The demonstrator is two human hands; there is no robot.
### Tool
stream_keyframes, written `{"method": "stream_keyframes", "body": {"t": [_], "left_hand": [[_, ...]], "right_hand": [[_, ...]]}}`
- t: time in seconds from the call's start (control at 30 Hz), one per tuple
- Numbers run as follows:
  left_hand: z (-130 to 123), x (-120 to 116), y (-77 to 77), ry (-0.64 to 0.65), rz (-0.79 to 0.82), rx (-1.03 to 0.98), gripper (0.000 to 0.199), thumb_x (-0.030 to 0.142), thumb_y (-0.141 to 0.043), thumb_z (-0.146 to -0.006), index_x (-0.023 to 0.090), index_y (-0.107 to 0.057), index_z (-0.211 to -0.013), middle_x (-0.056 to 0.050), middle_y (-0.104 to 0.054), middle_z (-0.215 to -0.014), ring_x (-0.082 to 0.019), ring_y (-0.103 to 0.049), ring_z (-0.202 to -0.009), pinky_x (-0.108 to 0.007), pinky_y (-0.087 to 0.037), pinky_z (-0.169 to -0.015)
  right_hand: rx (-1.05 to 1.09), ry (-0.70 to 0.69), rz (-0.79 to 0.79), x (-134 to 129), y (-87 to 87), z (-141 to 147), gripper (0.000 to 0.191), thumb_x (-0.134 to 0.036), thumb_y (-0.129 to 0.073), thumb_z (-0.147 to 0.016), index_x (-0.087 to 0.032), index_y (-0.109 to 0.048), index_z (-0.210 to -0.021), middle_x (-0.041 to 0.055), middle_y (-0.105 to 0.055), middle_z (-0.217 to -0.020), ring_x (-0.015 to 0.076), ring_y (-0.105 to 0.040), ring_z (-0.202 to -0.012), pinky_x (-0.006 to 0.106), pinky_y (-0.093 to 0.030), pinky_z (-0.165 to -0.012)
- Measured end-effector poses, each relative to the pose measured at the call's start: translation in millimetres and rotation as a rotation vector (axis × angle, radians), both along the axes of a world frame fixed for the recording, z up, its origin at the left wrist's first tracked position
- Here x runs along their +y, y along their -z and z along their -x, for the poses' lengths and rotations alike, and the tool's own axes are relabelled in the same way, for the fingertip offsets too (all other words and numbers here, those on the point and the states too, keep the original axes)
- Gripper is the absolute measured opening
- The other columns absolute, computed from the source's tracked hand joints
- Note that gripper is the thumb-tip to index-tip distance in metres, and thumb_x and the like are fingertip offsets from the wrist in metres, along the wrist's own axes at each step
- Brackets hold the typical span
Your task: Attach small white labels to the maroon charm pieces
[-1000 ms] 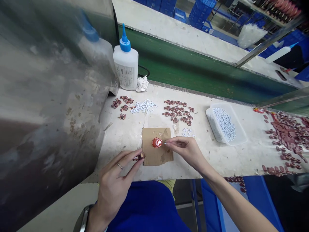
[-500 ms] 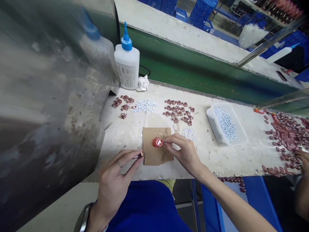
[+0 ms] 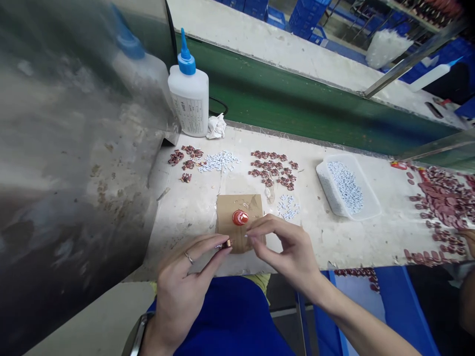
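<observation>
L hand (image 3: 185,279) pinching small piece (image 3: 225,244) — R hand (image 3: 284,252) open, just below red disc (image 3: 240,217) on cardboard (image 3: 226,212).

Left of the left hand (image 3: 187,279), a tall scuffed grey steel panel (image 3: 74,148), smudged and dully reflective. Beyond the right hand (image 3: 285,252), a long white-topped workbench (image 3: 382,237) edged by a green-painted side panel (image 3: 297,104), then a second pale bench (image 3: 260,44). Farther off past both hands, stacked blue plastic crates (image 3: 309,17) and a slanted steel rail (image 3: 411,62). Below the right hand, a flat blue panel (image 3: 393,306)
</observation>
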State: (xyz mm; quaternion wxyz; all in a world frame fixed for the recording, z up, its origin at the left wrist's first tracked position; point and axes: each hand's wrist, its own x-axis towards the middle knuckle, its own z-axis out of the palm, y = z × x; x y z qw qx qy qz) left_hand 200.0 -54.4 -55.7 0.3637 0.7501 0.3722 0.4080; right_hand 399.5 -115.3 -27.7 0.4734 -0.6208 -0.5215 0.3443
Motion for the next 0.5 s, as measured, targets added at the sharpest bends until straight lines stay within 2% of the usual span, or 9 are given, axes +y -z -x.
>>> {"method": "stream_keyframes", "body": {"t": [0.13, 0.3, 0.4, 0.5], "left_hand": [[-3, -1, -7.5, -0.003, -0.001, 0.021, 0.024, 0.014, -0.076, -0.086, 0.028, -0.073, -0.105, 0.012, -0.077, -0.103, 0.002, -0.073, -0.090, -0.003, -0.054, -0.096], [-5, -1, -10.7, 0.021, 0.001, 0.004, 0.024, 0.012, -0.076, -0.086, 0.027, -0.072, -0.105, 0.011, -0.077, -0.103, 0.000, -0.073, -0.091, -0.006, -0.056, -0.095], [-4, -2, -9.8, 0.019, 0.008, 0.005, 0.023, 0.012, -0.076, -0.086, 0.027, -0.072, -0.104, 0.012, -0.076, -0.103, 0.000, -0.073, -0.089, -0.005, -0.056, -0.095], [-3, -3, -9.7, 0.015, -0.006, 0.012, 0.021, 0.014, -0.076, -0.086, 0.027, -0.073, -0.103, 0.011, -0.076, -0.101, 0.000, -0.073, -0.088, -0.005, -0.055, -0.096]], "right_hand": [[0.103, -0.054, 0.019, -2, -12.9, 12, 0.016, -0.009, -0.070, -0.091, -0.023, -0.075, -0.097, 0.0010, -0.077, -0.097, 0.0157, -0.072, -0.091, 0.032, -0.057, -0.083], [0.089, -0.091, 0.062, 0, -16.3, 12, 0.012, -0.013, -0.069, -0.095, -0.023, -0.076, -0.100, 0.0002, -0.075, -0.092, 0.0138, -0.070, -0.083, 0.029, -0.055, -0.073], [0.014, -0.122, 0.049, -1, -17.0, 10, 0.013, -0.013, -0.068, -0.096, -0.023, -0.075, -0.102, 0.0008, -0.074, -0.093, 0.0146, -0.070, -0.084, 0.029, -0.056, -0.073], [-0.179, -0.192, -0.024, -4, -18.1, 9, 0.016, -0.012, -0.063, -0.099, -0.021, -0.073, -0.109, 0.0048, -0.074, -0.101, 0.0167, -0.072, -0.087, 0.030, -0.059, -0.073]]}}
